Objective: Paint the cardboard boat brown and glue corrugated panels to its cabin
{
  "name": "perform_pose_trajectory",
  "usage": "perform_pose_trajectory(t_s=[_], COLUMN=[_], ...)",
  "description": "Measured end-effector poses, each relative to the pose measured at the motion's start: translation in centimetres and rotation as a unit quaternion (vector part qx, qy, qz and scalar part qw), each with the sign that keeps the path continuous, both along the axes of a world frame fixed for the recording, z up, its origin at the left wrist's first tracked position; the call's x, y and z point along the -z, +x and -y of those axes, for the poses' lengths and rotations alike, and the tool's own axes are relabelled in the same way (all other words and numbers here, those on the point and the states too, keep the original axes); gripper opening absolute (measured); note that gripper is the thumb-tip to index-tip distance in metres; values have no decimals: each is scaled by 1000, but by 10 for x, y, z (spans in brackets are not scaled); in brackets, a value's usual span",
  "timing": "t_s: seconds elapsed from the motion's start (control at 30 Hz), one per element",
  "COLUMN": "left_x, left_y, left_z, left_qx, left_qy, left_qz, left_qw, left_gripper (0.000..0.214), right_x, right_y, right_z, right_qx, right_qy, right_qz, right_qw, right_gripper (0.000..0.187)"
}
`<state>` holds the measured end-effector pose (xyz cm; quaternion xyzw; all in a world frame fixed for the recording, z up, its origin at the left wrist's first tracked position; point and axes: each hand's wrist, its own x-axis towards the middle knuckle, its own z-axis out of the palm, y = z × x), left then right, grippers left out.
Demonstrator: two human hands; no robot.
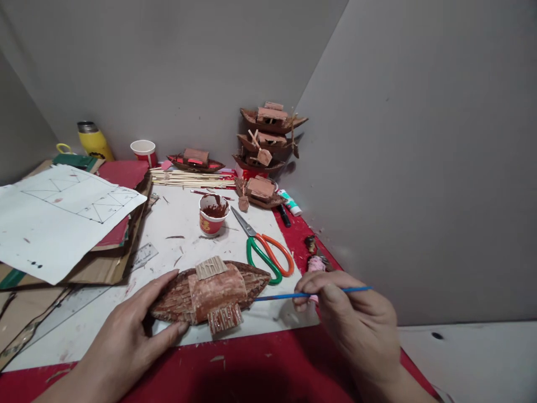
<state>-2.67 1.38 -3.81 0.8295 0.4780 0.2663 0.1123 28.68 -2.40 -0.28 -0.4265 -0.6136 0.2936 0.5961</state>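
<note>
A brown model boat [218, 288] with a curved cabin roof lies on the white sheet in front of me. One corrugated cardboard flap [211, 268] on its far side is bare tan, while the near flap [225, 319] looks wet with brown paint. My left hand [140, 324] grips the boat's left end between thumb and fingers. In my right hand [348, 310] a thin blue paintbrush [285, 295] is pinched, its tip close to the boat's right side. Beyond the boat stands a paper cup [213, 215] of brown paint.
Scissors [268, 252] with green and orange handles lie behind the boat. Several finished-looking boats [271, 137] are stacked against the wall; another boat [196, 159] sits by bamboo sticks [193, 178]. At left, a drawing sheet [71, 218] covers cardboard. A yellow bottle [95, 143] stands behind.
</note>
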Motion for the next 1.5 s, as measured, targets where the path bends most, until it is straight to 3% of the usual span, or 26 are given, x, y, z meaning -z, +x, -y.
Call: perform_pose_trajectory(t_s=[0.57,0.77,0.97,1.13,1.3,1.5], left_x=[0,2,2,3,2,0], left_y=[0,0,-1,-1,-1,-1], left_z=[0,0,1,1,0,1], left_qx=[-7,-3,-1,-1,-5,-1], left_qy=[-10,-5,-5,-3,-6,0], left_qz=[18,13,3,4,6,-2], left_qw=[1000,1000,1000,1000,1000,1000], left_gripper=[60,61,61,62,61,61], right_x=[1,1,-3,-1,1,-2], right_y=[2,1,-5,-6,-7,-8], right_z=[3,2,1,-2,-1,1], right_qx=[-31,6,-46,-19,-58,-56], right_qy=[-24,-4,-33,-13,-22,-4], right_qz=[-19,-28,-35,-38,-43,-20], right_qw=[999,1000,998,999,997,998], right_gripper=[20,16,20,17,18,18])
